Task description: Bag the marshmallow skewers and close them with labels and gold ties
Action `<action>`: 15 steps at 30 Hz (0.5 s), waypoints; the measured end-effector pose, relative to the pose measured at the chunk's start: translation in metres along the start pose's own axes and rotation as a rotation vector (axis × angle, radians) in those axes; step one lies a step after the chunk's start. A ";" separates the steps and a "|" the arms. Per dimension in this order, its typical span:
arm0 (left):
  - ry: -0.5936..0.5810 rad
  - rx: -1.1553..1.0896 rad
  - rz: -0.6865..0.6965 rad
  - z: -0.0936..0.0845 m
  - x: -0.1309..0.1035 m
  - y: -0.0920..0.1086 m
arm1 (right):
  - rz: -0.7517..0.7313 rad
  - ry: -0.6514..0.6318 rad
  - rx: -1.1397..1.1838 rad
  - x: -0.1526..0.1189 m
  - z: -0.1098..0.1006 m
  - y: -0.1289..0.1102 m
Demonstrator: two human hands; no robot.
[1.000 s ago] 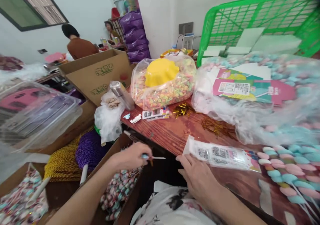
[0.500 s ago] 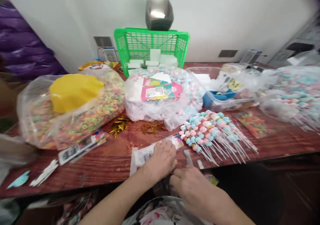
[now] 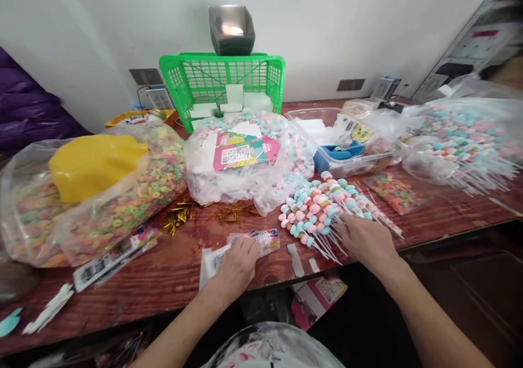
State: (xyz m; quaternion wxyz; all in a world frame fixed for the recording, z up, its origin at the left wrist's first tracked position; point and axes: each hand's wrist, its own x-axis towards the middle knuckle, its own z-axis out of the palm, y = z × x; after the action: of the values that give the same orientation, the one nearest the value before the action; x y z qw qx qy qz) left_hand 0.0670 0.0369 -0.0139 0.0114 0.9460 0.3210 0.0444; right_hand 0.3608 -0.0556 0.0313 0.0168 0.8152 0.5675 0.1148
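On the clear printed packets (image 3: 267, 241) near the table's front edge rests my left hand (image 3: 238, 263), its fingers curled down; whether they pinch a packet is hard to tell. My right hand (image 3: 370, 243) is at the white sticks on the right of the pile of pink and blue candy skewers (image 3: 312, 210). Its fingers are bent round some sticks, partly hidden by the hand itself. Between the two hands lie a small clear strip (image 3: 296, 259) and a white scrap (image 3: 314, 265).
Behind are a bag of candy rings (image 3: 163, 177) with a yellow scoop (image 3: 96, 164), a marshmallow bag (image 3: 220, 185) with printed cards, a green basket (image 3: 174, 79) and a clear tub (image 3: 351, 166). At right, bagged skewers (image 3: 469, 139). Below the edge, a pink card (image 3: 322, 297).
My right hand has moved from beside my left hand, right and forward to the skewer sticks. My left hand stays on the packets. The view has shifted to the right.
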 end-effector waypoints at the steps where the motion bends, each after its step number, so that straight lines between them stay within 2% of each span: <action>1: -0.007 -0.004 -0.009 0.000 -0.001 0.001 | 0.005 -0.007 -0.003 0.003 0.003 -0.004; 6: -0.052 0.044 -0.014 -0.004 0.007 0.010 | 0.045 0.061 -0.003 -0.004 0.012 0.000; 9: -0.063 0.046 -0.040 -0.005 0.014 0.007 | 0.052 0.254 0.041 -0.019 -0.004 0.012; 11: -0.020 0.022 -0.060 -0.003 0.016 0.001 | -0.100 0.419 0.086 -0.028 -0.024 0.016; 12: 0.013 0.010 -0.071 -0.002 0.016 -0.002 | -0.210 0.451 0.078 -0.030 -0.035 0.016; 14: 0.064 -0.006 -0.075 0.000 0.014 -0.006 | -0.388 0.408 0.028 -0.030 -0.053 0.011; 15: 0.071 -0.009 -0.074 0.001 0.012 -0.006 | -0.445 0.344 -0.006 -0.028 -0.059 0.006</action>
State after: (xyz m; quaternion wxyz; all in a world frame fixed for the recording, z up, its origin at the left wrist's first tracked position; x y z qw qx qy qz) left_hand 0.0726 0.0492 -0.0142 0.0060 0.9313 0.3556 0.0788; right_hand 0.3448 -0.0900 0.0850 -0.0525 0.6390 0.7268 0.2463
